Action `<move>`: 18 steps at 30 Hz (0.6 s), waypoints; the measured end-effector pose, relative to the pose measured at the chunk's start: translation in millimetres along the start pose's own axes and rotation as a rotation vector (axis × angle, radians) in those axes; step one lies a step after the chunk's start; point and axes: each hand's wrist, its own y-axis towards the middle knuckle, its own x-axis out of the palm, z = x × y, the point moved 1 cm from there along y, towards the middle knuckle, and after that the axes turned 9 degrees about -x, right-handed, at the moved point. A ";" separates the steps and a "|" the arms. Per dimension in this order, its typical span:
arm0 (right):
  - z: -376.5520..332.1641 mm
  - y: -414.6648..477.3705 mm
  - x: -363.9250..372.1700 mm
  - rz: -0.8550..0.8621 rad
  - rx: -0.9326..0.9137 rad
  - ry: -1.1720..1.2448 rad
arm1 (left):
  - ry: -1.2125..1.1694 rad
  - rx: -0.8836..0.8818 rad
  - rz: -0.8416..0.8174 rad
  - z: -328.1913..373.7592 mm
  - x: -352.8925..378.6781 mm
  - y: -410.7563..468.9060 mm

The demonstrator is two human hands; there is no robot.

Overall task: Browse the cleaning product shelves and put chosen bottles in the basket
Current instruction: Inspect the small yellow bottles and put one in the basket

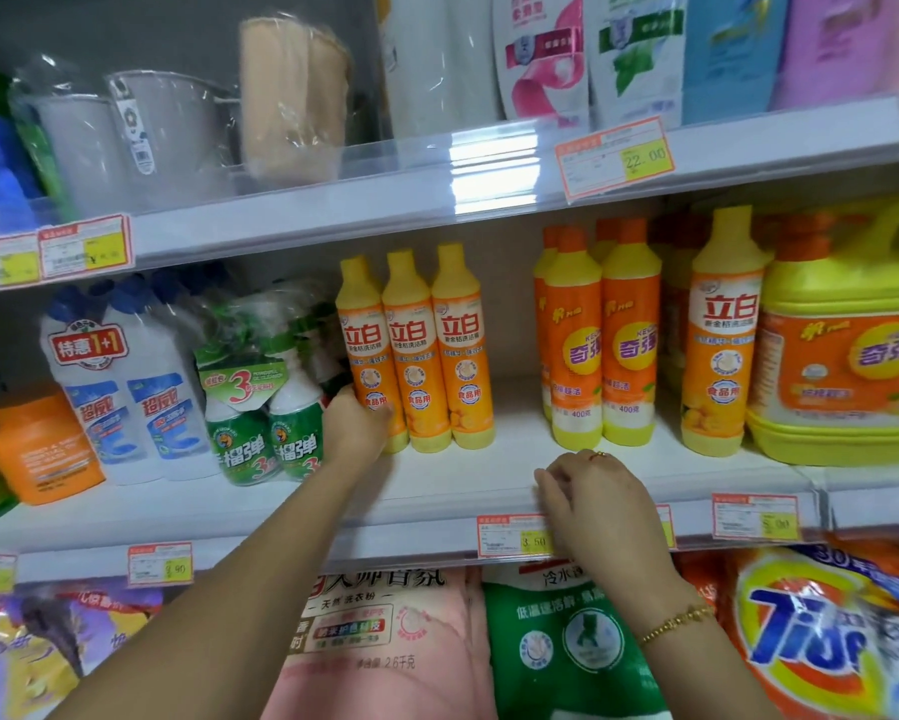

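Three yellow-and-orange dish soap bottles stand in a row on the middle shelf [437,491]. My left hand [356,426] reaches in and grips the lower part of the leftmost bottle [367,335], thumb across its front. My right hand [595,504] rests on the shelf's front edge, fingers bent over the price strip beside a price tag [512,535]. More orange bottles [626,335] stand to the right, with one taller matching bottle [723,335] beyond them. No basket is in view.
A big yellow jug [847,356] fills the right end of the shelf. Green spray bottles [268,407], white-and-blue bottles [120,387] and an orange tub [42,444] stand at the left. Detergent bags [826,636] lie on the shelf below; refill pouches [546,54] above.
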 end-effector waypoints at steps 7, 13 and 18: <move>55.9 -19.1 -20.7 0.372 0.143 -0.060 | -0.074 0.385 0.097 38.5 5.4 -84.2; 101.9 -48.1 -17.8 0.489 0.250 -0.063 | -0.140 0.535 -0.417 114.6 96.5 -165.0; 113.2 -59.4 -20.0 0.448 0.157 -0.041 | -0.238 0.385 -0.486 165.1 148.9 -176.9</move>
